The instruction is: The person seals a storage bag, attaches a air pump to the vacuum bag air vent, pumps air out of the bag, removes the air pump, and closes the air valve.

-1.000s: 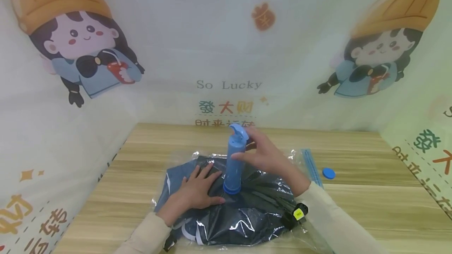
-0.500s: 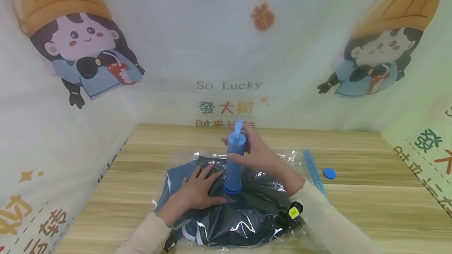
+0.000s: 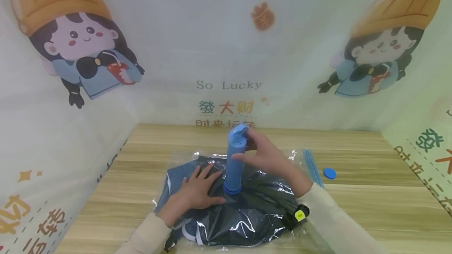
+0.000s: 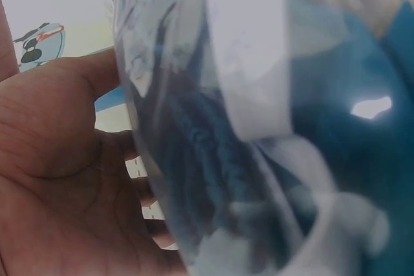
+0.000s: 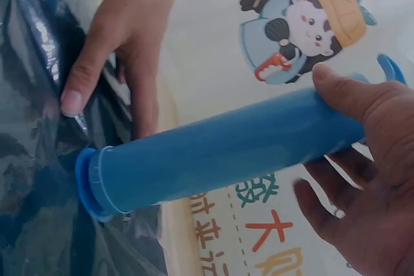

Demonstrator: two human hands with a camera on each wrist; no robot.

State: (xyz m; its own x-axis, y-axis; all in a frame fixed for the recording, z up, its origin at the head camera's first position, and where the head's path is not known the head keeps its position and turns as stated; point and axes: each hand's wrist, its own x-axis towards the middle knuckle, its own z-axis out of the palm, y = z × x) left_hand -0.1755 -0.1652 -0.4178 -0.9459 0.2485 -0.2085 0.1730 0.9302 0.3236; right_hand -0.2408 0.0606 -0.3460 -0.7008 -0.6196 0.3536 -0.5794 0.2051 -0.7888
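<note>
Right grip [image 3: 265, 155] around smooth blue cylindrical pump [image 3: 234, 171], left grip [image 3: 197, 192] loose, splayed on glossy, wrinkled plastic bag [image 3: 241, 224].

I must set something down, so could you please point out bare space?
Bare table shows left of the bag, behind it along the backdrop, and right of the blue disc; the middle is crowded by bag, pump and sleeves.

head view looks down; wrist views sit close, the right sharing the pump [image 3: 234, 172].
</note>
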